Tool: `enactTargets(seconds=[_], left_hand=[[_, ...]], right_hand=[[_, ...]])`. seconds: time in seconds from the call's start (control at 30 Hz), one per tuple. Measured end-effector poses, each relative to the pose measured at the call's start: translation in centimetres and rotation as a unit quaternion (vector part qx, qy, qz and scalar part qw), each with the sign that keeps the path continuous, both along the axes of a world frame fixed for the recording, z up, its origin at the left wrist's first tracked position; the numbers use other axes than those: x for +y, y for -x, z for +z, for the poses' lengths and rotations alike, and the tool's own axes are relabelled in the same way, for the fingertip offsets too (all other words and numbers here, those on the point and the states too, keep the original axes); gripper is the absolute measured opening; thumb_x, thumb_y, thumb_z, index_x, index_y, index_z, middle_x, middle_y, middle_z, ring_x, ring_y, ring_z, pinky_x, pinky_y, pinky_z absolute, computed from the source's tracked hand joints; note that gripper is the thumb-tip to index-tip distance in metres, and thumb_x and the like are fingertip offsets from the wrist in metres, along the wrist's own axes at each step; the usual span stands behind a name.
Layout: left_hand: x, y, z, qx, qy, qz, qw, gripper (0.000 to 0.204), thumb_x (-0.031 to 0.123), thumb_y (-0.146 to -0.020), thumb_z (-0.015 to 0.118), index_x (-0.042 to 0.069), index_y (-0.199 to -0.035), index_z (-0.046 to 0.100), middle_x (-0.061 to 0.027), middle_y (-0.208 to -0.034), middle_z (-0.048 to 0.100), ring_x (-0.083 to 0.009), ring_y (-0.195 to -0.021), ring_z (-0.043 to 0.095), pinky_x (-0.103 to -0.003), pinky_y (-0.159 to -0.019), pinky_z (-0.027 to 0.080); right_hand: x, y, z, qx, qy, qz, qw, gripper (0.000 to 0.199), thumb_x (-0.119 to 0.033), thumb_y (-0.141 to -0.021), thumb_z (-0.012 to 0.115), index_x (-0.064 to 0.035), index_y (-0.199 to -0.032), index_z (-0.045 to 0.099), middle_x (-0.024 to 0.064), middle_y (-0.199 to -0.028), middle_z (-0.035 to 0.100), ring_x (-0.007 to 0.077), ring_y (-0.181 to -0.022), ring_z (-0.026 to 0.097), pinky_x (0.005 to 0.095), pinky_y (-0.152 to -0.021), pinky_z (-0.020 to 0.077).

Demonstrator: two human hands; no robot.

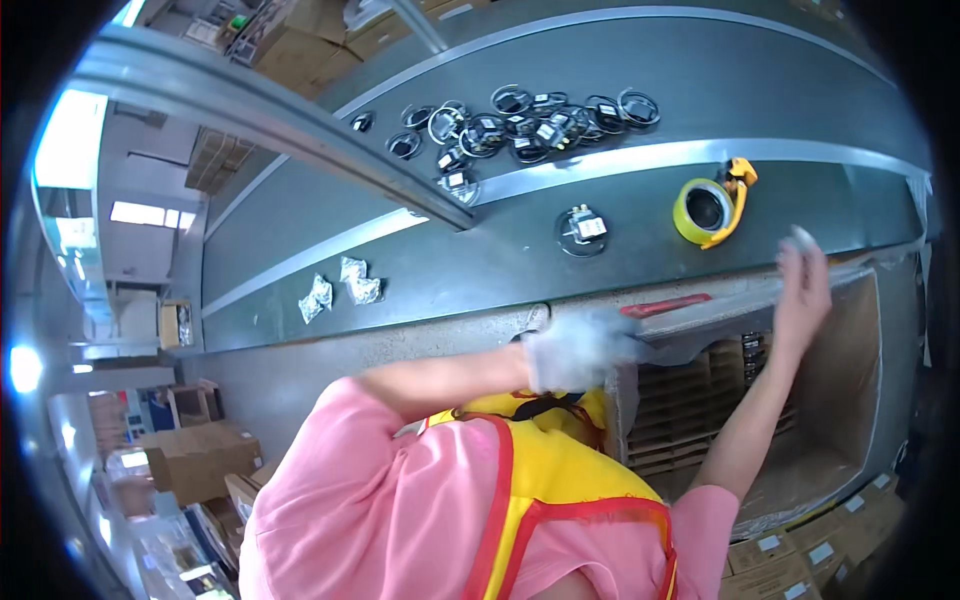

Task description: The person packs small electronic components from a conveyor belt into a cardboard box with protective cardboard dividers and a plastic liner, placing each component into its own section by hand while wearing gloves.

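Observation:
My left hand (585,350), in a light grey glove, is blurred by motion at the near left corner of a large cardboard box (872,375). Its fingers cannot be made out. Beside it lies a red strip-like thing (666,305) along the table edge. My right hand (803,290) is bare, apart from something pale at a fingertip, and is raised over the box's far right side. Its fingers stretch out with nothing visible in them. Inside the box are brown cardboard dividers (690,410) and a stack of dark items (753,358). Translucent plastic sheet (690,345) hangs by the box's far rim.
On the dark green worktable (480,270) stand a yellow tape dispenser (706,207), one small device with a coiled cable (584,230) and silvery packets (360,282). Several similar cabled devices (530,125) lie beyond a metal rail. A metal post (300,125) crosses the left side.

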State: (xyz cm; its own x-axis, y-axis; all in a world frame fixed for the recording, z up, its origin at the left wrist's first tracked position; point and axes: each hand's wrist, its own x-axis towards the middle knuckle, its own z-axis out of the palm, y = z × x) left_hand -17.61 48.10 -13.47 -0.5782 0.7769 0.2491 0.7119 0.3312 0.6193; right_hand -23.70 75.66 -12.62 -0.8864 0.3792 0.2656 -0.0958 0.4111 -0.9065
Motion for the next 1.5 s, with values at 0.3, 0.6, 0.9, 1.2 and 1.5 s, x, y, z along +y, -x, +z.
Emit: enactTargets(seconds=[0.3,0.6,0.9,1.2,1.5], left_hand=[[-24.2,3.2,-9.3,0.113,0.157,0.565,0.802,0.046,0.010,-0.067,0.069,0.006,-0.109,0.050,-0.0203,-0.115,0.042,-0.0365,-0.103,0.043,-0.042,-0.086,0.039],[-27.8,14.5,-13.9,0.187,0.218,0.369,0.884,0.062,0.030,-0.074,0.061,0.007,-0.127,0.039,-0.0210,-0.127,0.037,-0.0404,-0.116,0.035,-0.050,-0.099,0.026],[-28.8,22.2,-15.5,0.083,0.159,0.434,0.883,0.073,0.033,-0.061,0.074,0.017,-0.125,0.041,-0.0174,-0.123,0.037,-0.0385,-0.114,0.034,-0.049,-0.096,0.030],[-22.5,25.2,-11.1,-0.264,-0.079,0.273,0.922,0.036,-0.001,-0.071,0.063,0.004,-0.106,0.057,-0.0117,-0.120,0.047,-0.0224,-0.105,0.050,-0.030,-0.085,0.045],[-36.6,25.2,-12.0,0.110,0.191,0.647,0.730,0.033,0.012,-0.071,0.063,0.007,-0.103,0.055,-0.0168,-0.106,0.054,-0.0357,-0.096,0.053,-0.041,-0.080,0.044]], right_hand=[[-20.9,9.4,-5.6,0.080,-0.375,0.390,0.837,0.039,-0.009,-0.070,0.063,-0.0060,-0.108,0.054,0.0141,-0.105,0.053,0.0298,-0.101,0.050,0.0389,-0.087,0.0411],[-34.4,19.7,-15.3,0.211,-0.452,0.294,0.816,0.041,-0.010,-0.076,0.048,-0.0195,-0.116,0.052,0.0089,-0.129,0.041,0.0299,-0.117,0.039,0.0488,-0.102,0.0255],[-30.8,27.2,-15.9,0.189,-0.532,0.134,0.815,0.029,-0.011,-0.072,0.052,-0.0189,-0.100,0.058,0.0141,-0.108,0.053,0.0271,-0.098,0.050,0.0370,-0.080,0.0380],[-22.2,32.3,-15.8,-0.006,-0.607,-0.015,0.795,0.021,-0.016,-0.079,0.049,-0.0195,-0.097,0.060,0.0113,-0.112,0.052,0.0273,-0.103,0.047,0.0394,-0.083,0.0378],[-26.5,28.8,-9.2,0.031,-0.558,0.085,0.825,0.038,-0.003,-0.072,0.054,-0.0070,-0.110,0.053,0.0168,-0.122,0.045,0.0351,-0.113,0.041,0.0453,-0.090,0.0355]])
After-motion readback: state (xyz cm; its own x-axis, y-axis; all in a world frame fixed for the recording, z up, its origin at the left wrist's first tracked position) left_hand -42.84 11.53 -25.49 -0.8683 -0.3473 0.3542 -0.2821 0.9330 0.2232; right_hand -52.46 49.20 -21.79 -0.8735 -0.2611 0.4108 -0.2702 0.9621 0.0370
